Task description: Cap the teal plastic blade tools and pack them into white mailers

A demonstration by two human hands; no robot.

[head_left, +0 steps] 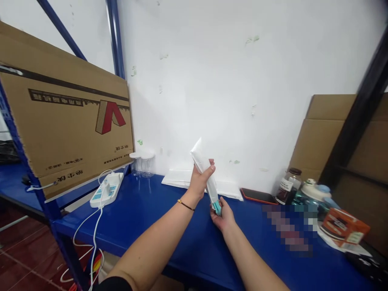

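Observation:
A long, narrow white paper packet (199, 157) is held slanted above the blue table, its top leaning to the left. My left hand (200, 181) is closed around its middle, thumb across the front. From the packet's lower end a teal piece (216, 207) sticks out; its kind is hidden by the wrapping. My right hand (223, 216) grips that teal end, with the thumb on the right side and fingers curled beneath. Behind both hands, flat white sheets (228, 190) lie on the table against the wall.
On the blue table (136, 214), a power strip (106, 190) with white cables and two clear jars (148, 165) stand left, beside a large cardboard box (69, 121). To the right are a phone (258, 196), a dark bottle (287, 186), a teal jug (313, 194) and an orange box (344, 227).

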